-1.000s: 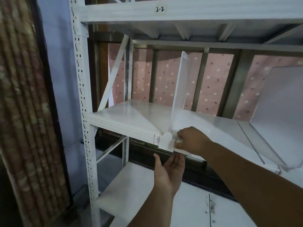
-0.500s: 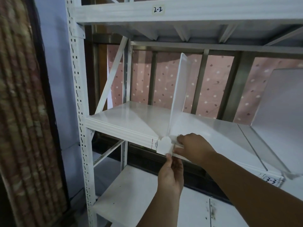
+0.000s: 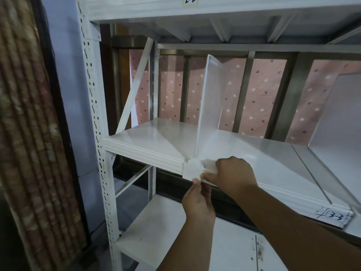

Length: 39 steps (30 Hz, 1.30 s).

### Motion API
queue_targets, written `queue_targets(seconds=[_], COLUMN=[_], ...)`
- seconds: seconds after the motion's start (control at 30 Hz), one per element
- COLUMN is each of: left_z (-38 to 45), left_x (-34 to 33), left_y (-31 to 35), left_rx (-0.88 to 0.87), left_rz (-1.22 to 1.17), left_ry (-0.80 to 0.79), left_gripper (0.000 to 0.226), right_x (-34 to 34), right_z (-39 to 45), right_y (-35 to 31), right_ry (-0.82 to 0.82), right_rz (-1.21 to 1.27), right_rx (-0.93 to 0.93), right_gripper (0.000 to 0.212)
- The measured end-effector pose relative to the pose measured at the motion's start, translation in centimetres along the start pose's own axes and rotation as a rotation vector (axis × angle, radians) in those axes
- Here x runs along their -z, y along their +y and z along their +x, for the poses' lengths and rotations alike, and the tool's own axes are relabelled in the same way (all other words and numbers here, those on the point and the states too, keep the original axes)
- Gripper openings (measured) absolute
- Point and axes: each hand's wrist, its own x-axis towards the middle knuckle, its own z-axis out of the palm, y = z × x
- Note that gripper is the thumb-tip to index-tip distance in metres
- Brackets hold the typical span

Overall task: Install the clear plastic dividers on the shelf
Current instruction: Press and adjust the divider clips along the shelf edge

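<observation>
A clear plastic divider (image 3: 212, 98) stands upright on the white shelf (image 3: 152, 139), its white front tab (image 3: 192, 170) hooked over the shelf's front edge. My right hand (image 3: 233, 174) grips the divider's base just right of the tab. From below, my left hand (image 3: 199, 200) reaches up and pinches the tab's lower corner with its fingertips. A second clear divider (image 3: 336, 133) stands on the same shelf at the far right.
The white rack has a perforated upright (image 3: 95, 122) on the left, an upper shelf labelled 2-2 (image 3: 189, 0) and a lower shelf (image 3: 156, 231). A label reading 3-3 (image 3: 335, 216) hangs on the front edge at right. A patterned rolled mat (image 3: 29, 124) stands left.
My left hand rose from an open palm below the shelf edge to pinch the divider's front tab. The right hand stayed at the divider's base. The view moved in closer.
</observation>
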Motion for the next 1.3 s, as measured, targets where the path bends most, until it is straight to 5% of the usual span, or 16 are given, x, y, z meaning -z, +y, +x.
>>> queue_targets(seconds=[0.47,0.67,0.83,1.3], left_z=[0.0,-2.5,-5.3,-13.2], left_x=[0.7,2.4,3.3,2.0], left_y=[-0.2,-1.7,-5.3,-20.5], left_rx=[-0.003,0.162,0.334,0.713], left_rz=[0.136,0.254,0.365,0.416], left_ry=[-0.130,-0.304,-0.295,-0.435], left_gripper=[0.031,0.063,0.072,0.081], right_x=[1.0,3.0,5.3,11.3], right_z=[-0.9,-3.8,-8.9,-22.1], right_y=[-0.3,3.0,6.9,20.3], right_ry=[-0.059,-0.287,-0.144,-0.140], right_rz=[0.087,0.383,0.443,0.432], right_rx=[-0.001,0.122,0.059,-0.256], right_gripper=[0.060,0.070,0.075,0.060])
